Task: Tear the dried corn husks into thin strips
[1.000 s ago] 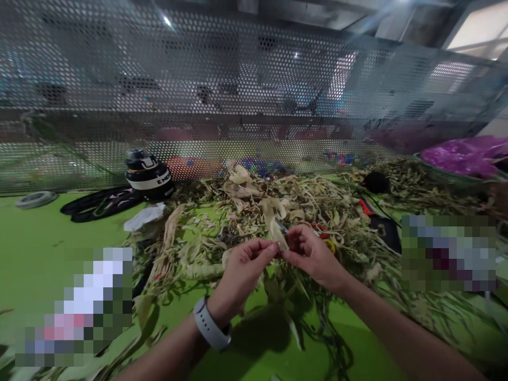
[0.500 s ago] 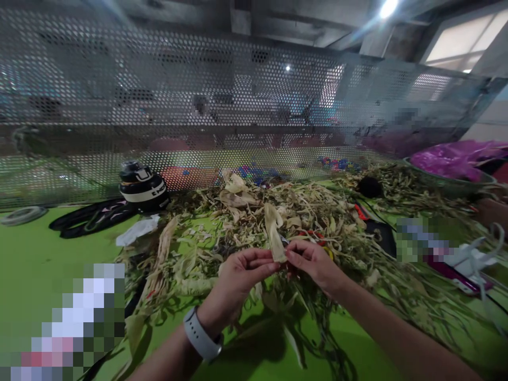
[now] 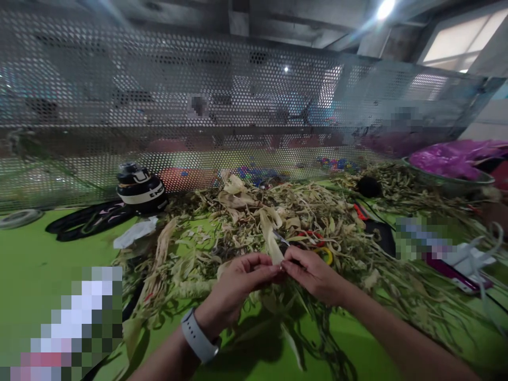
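Observation:
A pale dried corn husk strip (image 3: pixel 270 238) stands up between my two hands, its lower end pinched in the fingertips. My left hand (image 3: pixel 246 278), with a light watch strap (image 3: pixel 199 336) on the wrist, grips it between thumb and fingers. My right hand (image 3: pixel 311 272) pinches the same end from the other side, and the fingertips of both hands nearly meet. Just beyond my right hand lie scissors with a yellow handle loop (image 3: pixel 328 256); a red loop and a metal blade also show there. Long husk strips (image 3: pixel 291 344) hang or lie below my hands.
A heap of dried husks (image 3: pixel 305 206) spreads over the green table (image 3: pixel 71 270). To the left are a black bottle (image 3: pixel 142 196), a black strap (image 3: pixel 87 219) and white tissue (image 3: pixel 137 232). A perforated metal panel (image 3: pixel 222 100) stands behind. Pink plastic (image 3: pixel 448 159) fills a bowl at right.
The husk's upper part has tipped a little left and down. My right fingers have shifted slightly down against its lower end, and more of the scissors now shows.

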A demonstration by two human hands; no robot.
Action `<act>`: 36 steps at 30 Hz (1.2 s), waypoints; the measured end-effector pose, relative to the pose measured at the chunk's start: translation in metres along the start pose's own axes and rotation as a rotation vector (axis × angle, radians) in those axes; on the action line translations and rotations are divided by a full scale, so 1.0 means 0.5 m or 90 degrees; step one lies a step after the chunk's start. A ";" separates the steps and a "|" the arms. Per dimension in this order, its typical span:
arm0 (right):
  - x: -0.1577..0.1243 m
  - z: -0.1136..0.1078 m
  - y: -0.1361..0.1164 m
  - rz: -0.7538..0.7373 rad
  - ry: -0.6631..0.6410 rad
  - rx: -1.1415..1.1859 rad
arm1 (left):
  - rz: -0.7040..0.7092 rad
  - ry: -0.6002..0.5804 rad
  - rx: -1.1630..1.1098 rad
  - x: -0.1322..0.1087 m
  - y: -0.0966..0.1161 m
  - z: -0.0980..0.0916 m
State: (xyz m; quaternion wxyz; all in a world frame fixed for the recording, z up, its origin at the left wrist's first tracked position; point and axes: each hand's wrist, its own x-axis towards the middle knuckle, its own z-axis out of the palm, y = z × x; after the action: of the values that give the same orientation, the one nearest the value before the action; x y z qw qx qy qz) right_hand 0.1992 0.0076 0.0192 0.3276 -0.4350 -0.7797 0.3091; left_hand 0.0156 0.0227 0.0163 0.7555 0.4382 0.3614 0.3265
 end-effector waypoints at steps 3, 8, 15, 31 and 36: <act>-0.002 0.001 0.002 0.041 -0.020 0.077 | 0.032 -0.012 -0.008 0.001 -0.004 -0.002; -0.005 0.005 0.003 0.094 -0.033 0.164 | 0.046 -0.002 -0.055 0.001 -0.005 0.003; -0.005 -0.006 0.007 0.069 -0.047 0.133 | -0.001 -0.005 -0.173 -0.003 -0.001 0.007; -0.006 -0.024 0.026 -0.377 0.146 -0.235 | -0.024 -0.088 -0.245 0.001 -0.012 0.009; -0.001 -0.018 0.027 -0.389 0.175 -0.247 | -0.024 -0.098 -0.274 0.000 -0.018 0.006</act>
State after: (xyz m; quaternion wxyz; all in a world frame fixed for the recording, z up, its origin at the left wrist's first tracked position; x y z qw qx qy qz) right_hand 0.2127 0.0145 0.0141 0.4178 -0.2737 -0.8662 -0.0170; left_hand 0.0199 0.0179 0.0094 0.8631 0.2834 0.2327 0.3472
